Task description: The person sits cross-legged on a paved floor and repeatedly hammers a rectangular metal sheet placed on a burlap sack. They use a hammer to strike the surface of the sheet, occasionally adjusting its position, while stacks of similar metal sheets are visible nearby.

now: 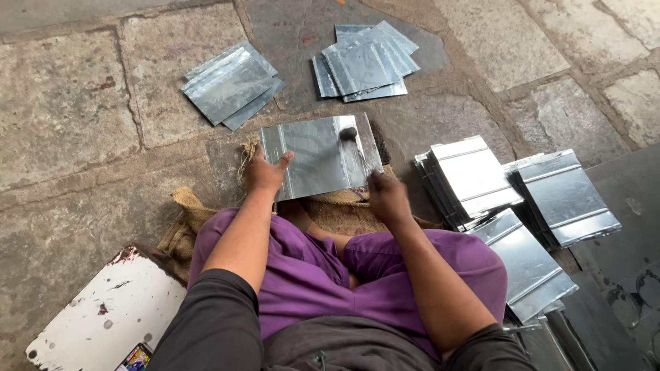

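Head view, looking down at my lap. I sit cross-legged in purple trousers (309,275) on a burlap sack (330,209) spread over a stone-paved floor (69,117).

My left hand (267,172) lies flat on the near left edge of a metal sheet (313,158), fingers (282,159) spread and pressing down rather than gripping. The sheet lies on the sack directly ahead of my knees, its long side facing me and a raised fold running along its right end.

My right hand (386,196) is closed around the handle of a hammer (354,148); the dark head rests on the sheet near its far right corner, beside the fold.

Two loose piles of similar sheets lie farther out on the floor: one far left (230,84), one far centre (364,65), well apart from the worked sheet. To my right stand stacks of folded sheets (474,178), packed close together, with more beside them (567,196) and nearer my right knee (526,261).

A white, paint-spattered board (110,309) lies at my left hip.
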